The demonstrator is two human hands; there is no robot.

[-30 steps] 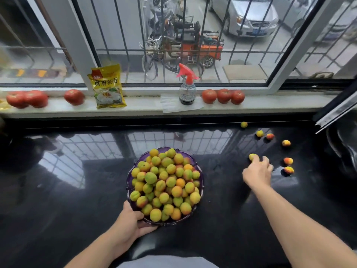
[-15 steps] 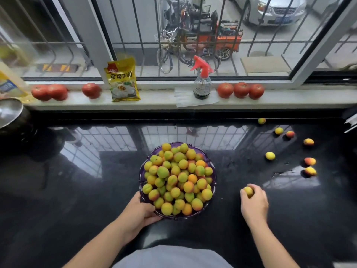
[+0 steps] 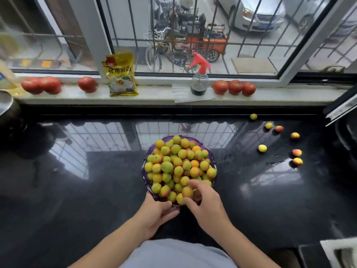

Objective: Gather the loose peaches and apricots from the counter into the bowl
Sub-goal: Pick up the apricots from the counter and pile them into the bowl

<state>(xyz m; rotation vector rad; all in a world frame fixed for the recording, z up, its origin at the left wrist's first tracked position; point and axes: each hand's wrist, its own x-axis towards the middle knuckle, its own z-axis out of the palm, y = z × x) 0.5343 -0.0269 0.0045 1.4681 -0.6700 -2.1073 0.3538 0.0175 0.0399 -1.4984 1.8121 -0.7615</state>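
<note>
A purple bowl (image 3: 145,157) heaped with yellow-green and orange peaches and apricots stands on the black counter, centre front. My left hand (image 3: 154,211) grips the bowl's near rim. My right hand (image 3: 204,206) hovers over the front of the pile, thumb and fingers curled round one apricot (image 3: 187,192) that touches the heap. Several loose fruits lie on the counter at the right: a yellow one (image 3: 262,148) closest to the bowl, two orange ones (image 3: 297,152) (image 3: 297,161) further right, and others (image 3: 269,125) (image 3: 295,135) (image 3: 253,116) toward the back.
On the windowsill at the back sit tomatoes (image 3: 235,87), a yellow packet (image 3: 120,74) and a red-topped spray bottle (image 3: 199,78). A metal pot (image 3: 7,111) stands at far left. A sink edge (image 3: 340,109) lies at far right.
My right hand picked an apricot off the counter at the right and carried it left to the front of the bowl. My left hand stayed on the rim.
</note>
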